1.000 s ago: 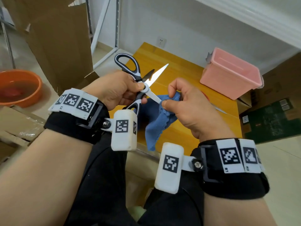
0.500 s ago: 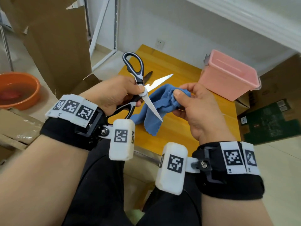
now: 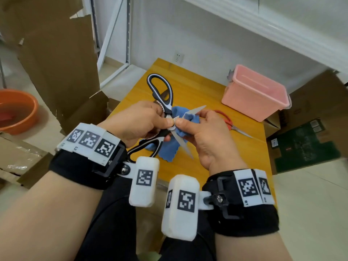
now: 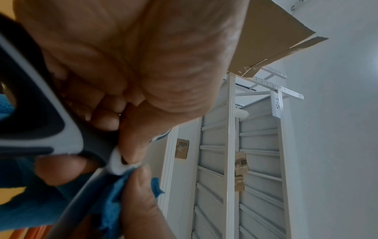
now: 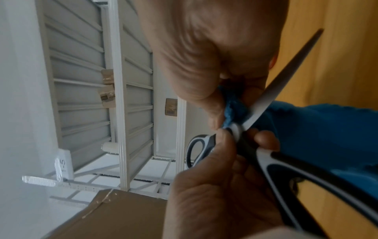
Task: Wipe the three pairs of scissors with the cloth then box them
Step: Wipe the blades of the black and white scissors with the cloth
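Note:
Black-and-white kitchen scissors point(image 3: 169, 98) are held above the wooden table point(image 3: 197, 81) with their blades spread wide. My left hand point(image 3: 165, 123) grips them at the pivot and lower handle point(image 4: 40, 126). My right hand point(image 3: 182, 121) pinches a blue cloth point(image 3: 167, 150) round the upper blade, close to the pivot. The right wrist view shows the cloth point(image 5: 327, 137) bunched under my thumb and the bare lower blade point(image 5: 286, 72) pointing away. Red-handled scissors point(image 3: 228, 121) lie on the table beyond my right hand. The pink box point(image 3: 254, 93) stands at the table's far right.
A dark object point(image 3: 165, 94) on the table shows through the upper handle loop, mostly hidden. An orange basin point(image 3: 17, 110) sits on the floor at left, beside tall cardboard point(image 3: 56, 53). More cardboard boxes point(image 3: 310, 129) stand right of the table. White metal shelving point(image 4: 231, 145) stands behind.
The scissors have turned so that the upper handle loop points further away. My right hand has brought the cloth off the lower blade and up onto the upper blade at the pivot.

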`<action>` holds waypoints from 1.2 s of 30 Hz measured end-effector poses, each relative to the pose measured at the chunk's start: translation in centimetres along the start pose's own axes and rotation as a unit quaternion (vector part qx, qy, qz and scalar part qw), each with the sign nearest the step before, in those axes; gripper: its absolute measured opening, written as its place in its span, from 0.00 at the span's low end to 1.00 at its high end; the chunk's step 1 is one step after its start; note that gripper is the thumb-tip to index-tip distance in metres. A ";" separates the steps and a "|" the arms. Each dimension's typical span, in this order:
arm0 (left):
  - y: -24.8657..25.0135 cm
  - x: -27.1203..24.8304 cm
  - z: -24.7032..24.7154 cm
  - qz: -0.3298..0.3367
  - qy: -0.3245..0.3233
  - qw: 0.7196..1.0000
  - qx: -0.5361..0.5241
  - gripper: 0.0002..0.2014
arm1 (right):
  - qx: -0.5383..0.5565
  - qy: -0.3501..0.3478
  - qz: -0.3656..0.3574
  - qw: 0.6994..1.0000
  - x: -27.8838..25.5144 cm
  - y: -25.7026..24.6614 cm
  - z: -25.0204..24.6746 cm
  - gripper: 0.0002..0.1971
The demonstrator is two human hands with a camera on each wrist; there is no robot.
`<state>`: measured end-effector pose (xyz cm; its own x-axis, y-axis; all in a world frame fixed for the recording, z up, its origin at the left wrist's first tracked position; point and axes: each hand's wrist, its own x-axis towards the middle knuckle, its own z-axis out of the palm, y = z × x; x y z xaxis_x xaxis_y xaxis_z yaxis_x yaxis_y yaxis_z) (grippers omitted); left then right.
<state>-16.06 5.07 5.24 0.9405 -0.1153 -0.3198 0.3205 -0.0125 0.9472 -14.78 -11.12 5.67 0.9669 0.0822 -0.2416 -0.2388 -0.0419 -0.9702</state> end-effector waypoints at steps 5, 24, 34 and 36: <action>-0.6 0.2 0.3 0.006 -0.019 0.999 0.040 0.06 | -0.001 0.022 -0.012 1.000 -0.1 0.4 0.2 0.18; -0.1 -0.1 1.6 -0.001 -0.036 0.996 0.083 0.11 | -0.026 0.136 -0.019 0.990 0.7 1.2 -0.4 0.23; -0.6 -0.3 0.6 0.009 -0.028 0.999 0.031 0.17 | -0.051 0.170 -0.048 0.983 0.9 0.3 -2.0 0.16; -0.5 -0.3 0.4 0.006 -0.026 0.999 0.022 0.17 | -0.021 0.183 -0.051 0.982 0.8 0.2 -2.3 0.16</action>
<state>-16.52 4.73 4.82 0.9366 -0.1678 -0.3075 0.3026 -0.0547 0.9516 -13.83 -13.33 5.34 0.9549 -0.2747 -0.1124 -0.1429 -0.0934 -0.9853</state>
